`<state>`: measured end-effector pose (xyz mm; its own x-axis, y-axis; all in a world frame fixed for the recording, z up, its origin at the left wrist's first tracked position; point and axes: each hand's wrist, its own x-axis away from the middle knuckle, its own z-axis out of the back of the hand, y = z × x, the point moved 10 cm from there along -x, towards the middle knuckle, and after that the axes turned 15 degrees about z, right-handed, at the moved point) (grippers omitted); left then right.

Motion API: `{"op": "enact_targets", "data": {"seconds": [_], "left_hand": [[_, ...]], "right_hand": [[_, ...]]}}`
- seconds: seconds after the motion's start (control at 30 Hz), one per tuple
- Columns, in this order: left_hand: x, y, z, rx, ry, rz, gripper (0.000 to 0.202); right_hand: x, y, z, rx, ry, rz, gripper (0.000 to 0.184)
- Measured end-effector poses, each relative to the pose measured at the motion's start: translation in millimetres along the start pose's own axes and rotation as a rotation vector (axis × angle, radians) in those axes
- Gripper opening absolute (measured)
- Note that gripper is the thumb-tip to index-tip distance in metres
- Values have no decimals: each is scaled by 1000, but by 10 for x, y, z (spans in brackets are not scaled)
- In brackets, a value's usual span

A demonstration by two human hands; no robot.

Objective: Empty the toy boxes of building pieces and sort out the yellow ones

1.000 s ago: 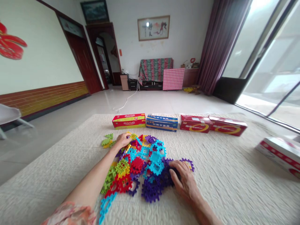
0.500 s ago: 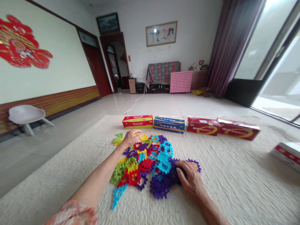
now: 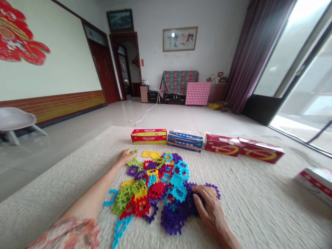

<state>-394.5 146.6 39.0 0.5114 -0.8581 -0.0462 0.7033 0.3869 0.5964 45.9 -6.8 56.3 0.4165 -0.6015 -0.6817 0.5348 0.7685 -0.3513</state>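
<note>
Four cardboard boxes (image 3: 185, 141) (two dark red) stand beyond multicoloured toothed plastic pieces (image 3: 157, 190) on cream quilting (image 3: 246, 193). Left hand (image 3: 126, 157) curls at one green piece (image 3: 134, 151), grip unclear; right hand (image 3: 209, 204) spreads over purple ones (image 3: 173, 219).

A person's two arms. The left hand (image 3: 126, 156) is bare, as is its forearm (image 3: 94, 192), up to a loose, short sleeve (image 3: 72, 232) that ends around the elbow. The sleeve's cloth is soft and creased, printed with blurred, petal-like patches of coral orange, dusty pink and pale cream, its edge slightly gathered. The right hand (image 3: 209, 207), wrist and visible forearm are bare too.
</note>
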Motion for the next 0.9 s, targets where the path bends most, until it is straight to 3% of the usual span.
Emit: {"op": "enact_targets", "data": {"seconds": [0.13, 0.43, 0.57, 0.7, 0.8, 0.9], "left_hand": [[168, 258, -204, 22, -112, -48, 40], [657, 881, -311, 22, -181, -158, 31], [920, 1220, -314, 22, -214, -224, 38], [1244, 1524, -176, 69, -298, -357, 55], [1403, 1467, 71, 154, -301, -433, 58], [1357, 953, 326, 121, -162, -290, 51]], "right_hand": [[16, 7, -14, -9, -11, -3, 17], [-13, -17, 3, -20, -5, -9, 18], [-16, -32, 14, -21, 6, -5, 19], [-9, -36, 9, -30, 7, 5, 20], [-3, -24, 2, -16, 3, 14, 20], [19, 16, 77, 109, 71, -5, 21]]}}
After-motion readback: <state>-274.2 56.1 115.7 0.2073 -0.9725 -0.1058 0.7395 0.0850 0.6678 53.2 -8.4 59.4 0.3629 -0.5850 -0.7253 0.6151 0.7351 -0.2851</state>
